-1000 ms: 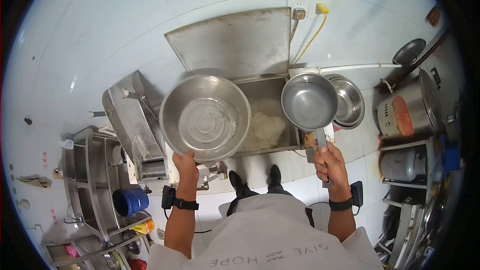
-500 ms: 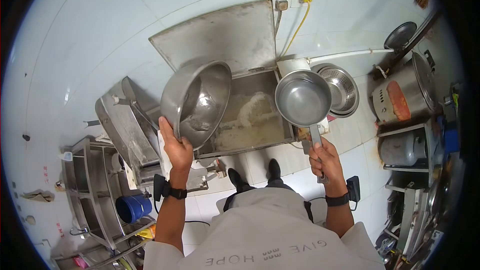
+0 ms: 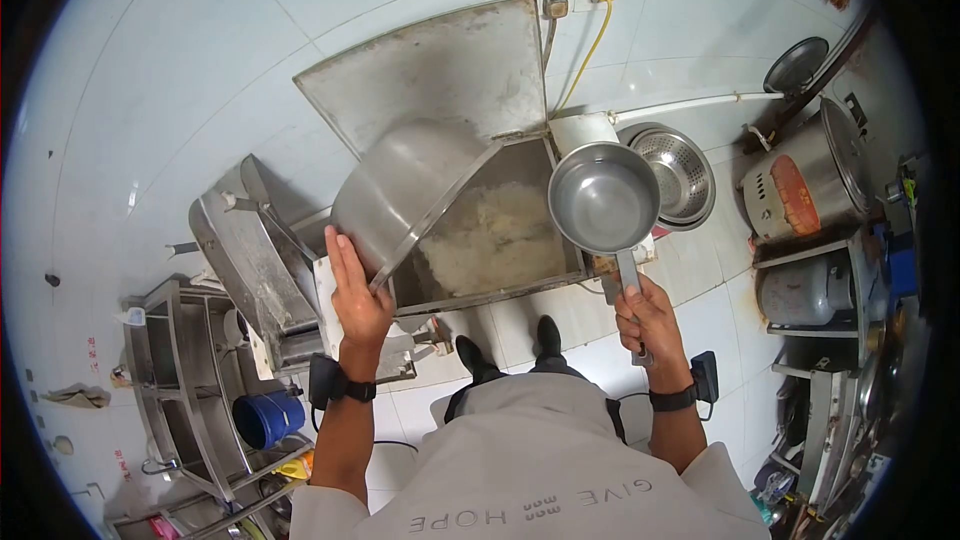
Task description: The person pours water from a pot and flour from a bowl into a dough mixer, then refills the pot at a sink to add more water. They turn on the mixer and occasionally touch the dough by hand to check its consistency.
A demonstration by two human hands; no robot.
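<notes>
My left hand (image 3: 359, 298) grips the near edge of a large metal mixing bowl (image 3: 405, 185). The bowl is tipped steeply, its mouth facing down to the right over an open metal bin (image 3: 558, 285). Inside the bin lies a pale, powdery or doughy mass (image 3: 495, 240). The bowl's inside is turned out of sight. Fingers of my right hand (image 3: 652, 318) wrap round the handle of a metal water ladle (image 3: 604, 200), held level beside the bin's right edge. The ladle's inside looks smooth and grey.
The bin's metal lid (image 3: 430, 65) leans open against the tiled wall. A perforated colander (image 3: 680, 180) sits right of the ladle. Farther right stands a steel pot (image 3: 810, 185) on a rack. At left are a metal chute (image 3: 245, 250), shelving (image 3: 170, 380) and a blue bucket (image 3: 267, 417).
My left hand has tipped the bowl further over to the right, turning its inside away from view. The pale mass now covers more of the bin. The ladle has barely moved.
</notes>
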